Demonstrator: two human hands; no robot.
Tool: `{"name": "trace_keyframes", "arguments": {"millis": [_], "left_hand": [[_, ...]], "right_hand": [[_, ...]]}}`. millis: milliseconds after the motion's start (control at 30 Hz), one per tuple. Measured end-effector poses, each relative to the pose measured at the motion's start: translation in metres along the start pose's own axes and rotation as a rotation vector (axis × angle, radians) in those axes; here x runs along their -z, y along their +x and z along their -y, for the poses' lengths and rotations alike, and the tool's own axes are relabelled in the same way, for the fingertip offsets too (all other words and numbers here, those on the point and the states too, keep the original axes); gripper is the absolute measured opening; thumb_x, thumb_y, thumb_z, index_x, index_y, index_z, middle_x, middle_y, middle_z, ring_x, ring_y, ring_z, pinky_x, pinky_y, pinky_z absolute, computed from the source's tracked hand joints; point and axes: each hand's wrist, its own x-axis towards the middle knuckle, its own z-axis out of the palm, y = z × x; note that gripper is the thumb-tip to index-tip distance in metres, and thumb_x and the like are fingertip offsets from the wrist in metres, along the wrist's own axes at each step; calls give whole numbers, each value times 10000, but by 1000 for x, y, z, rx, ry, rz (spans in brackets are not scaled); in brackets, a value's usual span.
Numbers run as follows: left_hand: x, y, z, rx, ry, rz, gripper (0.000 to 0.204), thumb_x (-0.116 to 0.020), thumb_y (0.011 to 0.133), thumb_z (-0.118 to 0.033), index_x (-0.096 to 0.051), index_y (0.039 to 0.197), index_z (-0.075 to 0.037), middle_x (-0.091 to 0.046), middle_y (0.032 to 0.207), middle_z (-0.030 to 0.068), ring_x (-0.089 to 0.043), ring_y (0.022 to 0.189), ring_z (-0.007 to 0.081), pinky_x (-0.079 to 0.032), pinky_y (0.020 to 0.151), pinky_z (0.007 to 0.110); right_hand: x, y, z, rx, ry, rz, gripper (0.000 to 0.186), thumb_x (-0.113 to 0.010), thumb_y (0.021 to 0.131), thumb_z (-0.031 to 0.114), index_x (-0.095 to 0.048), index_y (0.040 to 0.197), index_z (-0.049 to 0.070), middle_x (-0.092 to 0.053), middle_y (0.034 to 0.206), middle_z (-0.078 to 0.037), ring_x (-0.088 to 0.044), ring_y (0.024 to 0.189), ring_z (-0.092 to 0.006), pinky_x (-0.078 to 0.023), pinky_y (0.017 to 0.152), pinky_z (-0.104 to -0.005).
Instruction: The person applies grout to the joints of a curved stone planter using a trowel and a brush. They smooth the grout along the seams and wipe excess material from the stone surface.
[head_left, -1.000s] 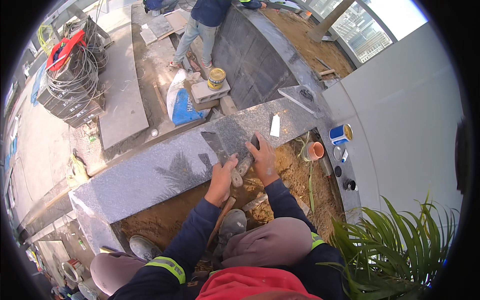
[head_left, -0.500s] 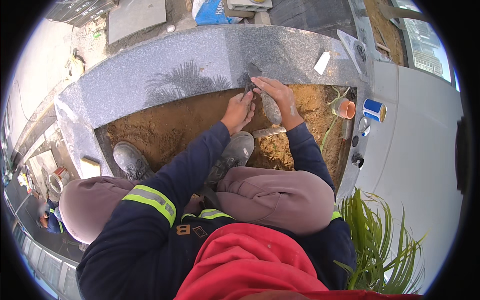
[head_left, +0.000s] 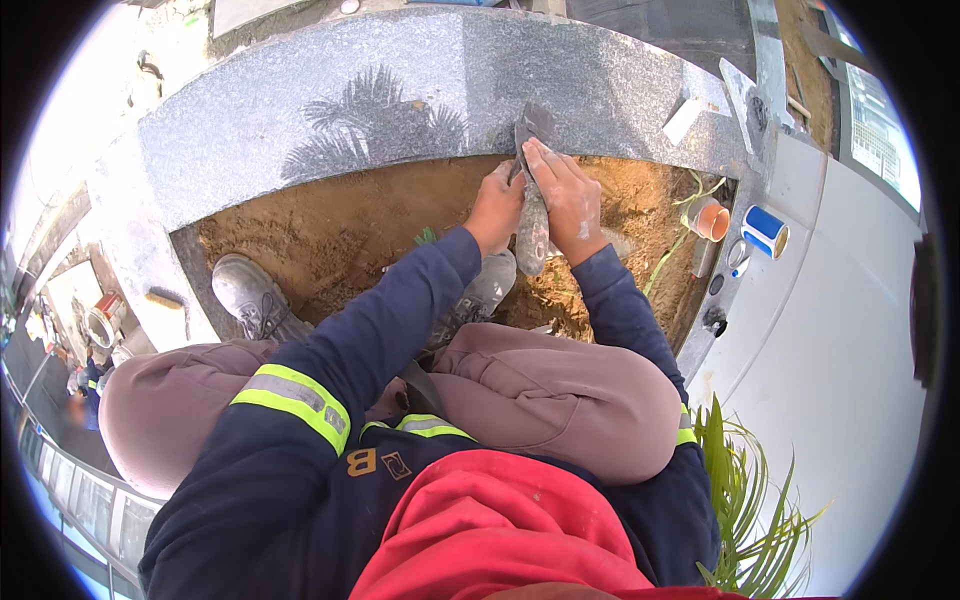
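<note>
My right hand (head_left: 568, 195) is wrapped round a putty knife (head_left: 534, 235). Its worn, pale-smeared handle points back toward me, and its dark blade reaches the inner edge of the grey granite slab (head_left: 390, 85). Close beside it, my left hand (head_left: 496, 208) is closed, with fingers pinched at a thin dark flat piece by the blade; what that piece is remains hidden. Both hands are over the soil bed (head_left: 320, 225), just short of the slab.
An orange pipe end (head_left: 710, 221) rises at the right, next to a blue can (head_left: 765, 232) on the ledge. A white card (head_left: 683, 120) lies on the slab. A brush (head_left: 163, 299) rests at left. Palm leaves (head_left: 750, 480) stand lower right; my boots (head_left: 250, 293) are in the soil.
The view has tilted and shifted slightly. My hands have drawn closer together, and the putty knife now stands more upright, its handle beside my left hand.
</note>
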Motion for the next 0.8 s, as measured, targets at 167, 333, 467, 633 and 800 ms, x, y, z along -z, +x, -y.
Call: {"name": "trace_keyframes", "arguments": {"millis": [167,333,467,633,800], "left_hand": [[-4,-6,7,121,-101,-4,309,-536,1079,-166,-567,1254,87,-685,981,108,-630,829,129,-516,706,306],[7,10,10,185,-219,125,369,-529,1089,-177,-505,1356,76,-682,977,99,-651,830,118,-537,685,289],[-9,6,-3,138,-208,-47,266,-538,1088,-193,-552,1248,18,-592,793,-10,-555,626,67,-449,513,265],[9,6,5,169,-174,151,189,-521,1093,-175,-579,1158,-8,-662,916,33,-609,702,81,-497,574,264],[0,10,5,153,-209,74,199,-511,1080,-121,-555,1256,-38,-633,951,1,-597,738,62,-480,563,243]], "right_hand": [[12,8,-4,-28,-1,-4,481,-692,821,117,-649,1288,11,-716,1235,-139,-705,1069,-284,-592,852,-369],[15,27,-14,-53,69,-7,510,-713,803,117,-652,1299,13,-713,1244,-153,-706,1083,-286,-593,860,-376],[2,4,-4,-52,30,-51,476,-716,806,116,-667,1270,22,-723,1224,-134,-712,1045,-293,-597,833,-377],[14,34,-18,-96,39,-43,464,-701,814,93,-671,1272,32,-727,1214,-141,-719,1035,-294,-601,816,-379],[-2,8,-12,-72,5,-99,450,-723,807,125,-676,1245,35,-732,1194,-129,-719,1023,-298,-598,809,-384]]}}
